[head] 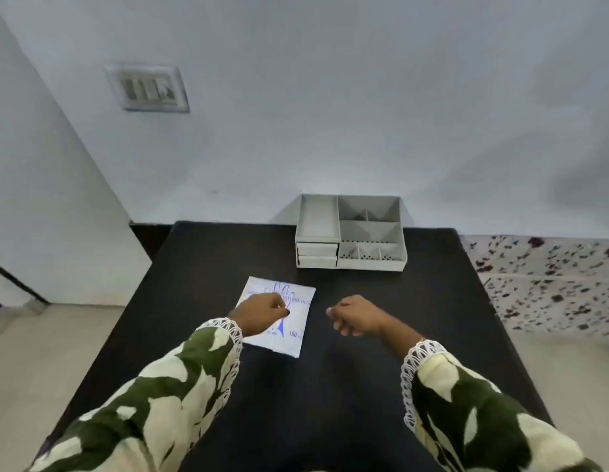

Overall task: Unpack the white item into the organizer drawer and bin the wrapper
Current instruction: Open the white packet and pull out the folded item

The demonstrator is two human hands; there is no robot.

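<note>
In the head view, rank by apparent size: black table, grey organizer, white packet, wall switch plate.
1. black table: by far the largest.
2. grey organizer.
3. white packet, partly under the left hand.
4. wall switch plate: looks close to the packet, and sits farther back, so their order is unsure.

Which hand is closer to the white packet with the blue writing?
The left hand. It is right over the white packet, seemingly touching its top. The right hand is off to the packet's right side, over the bare black table, curled and not touching the packet.
</note>
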